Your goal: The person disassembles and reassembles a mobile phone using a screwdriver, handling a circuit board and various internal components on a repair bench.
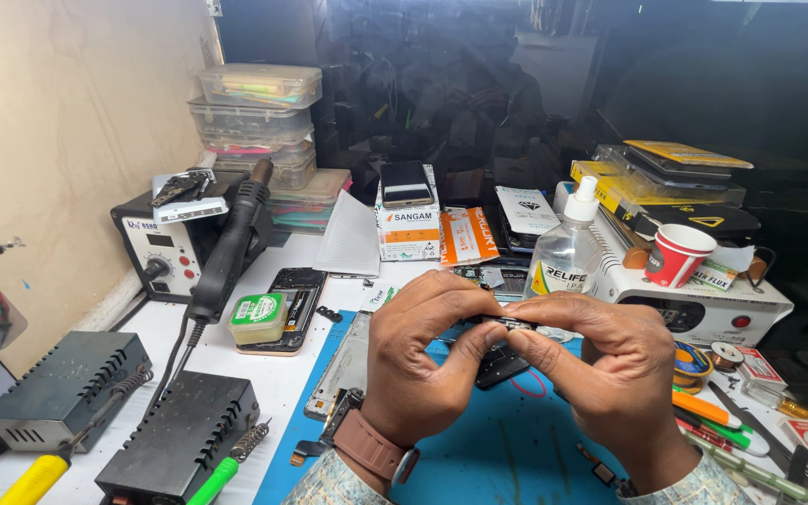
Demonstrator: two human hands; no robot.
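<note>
Both hands' fingers (479,323) pinch small part (509,324) btwn them.

- Two bare hands, no gloves: left hand (423,360), right hand (605,360).
- No rings seen on either; nails short, unpainted.
- Left wrist: watch on a wide strap (369,445), dusty pink-brown, smooth matte finish, w/ a sliver of pale metal case at its right edge; dial hidden.
- Left sleeve (334,482): pale fabric w/ fine green-grey print, cuff ends just behind the strap.
- Right sleeve (703,486): same printed cloth, light ground, small speckled pattern, cuff sits at the wrist.
- Right wrist: thin dark bit at the cuff edge, too small to tell what.
- Rest of arms & body out of frame.
</note>
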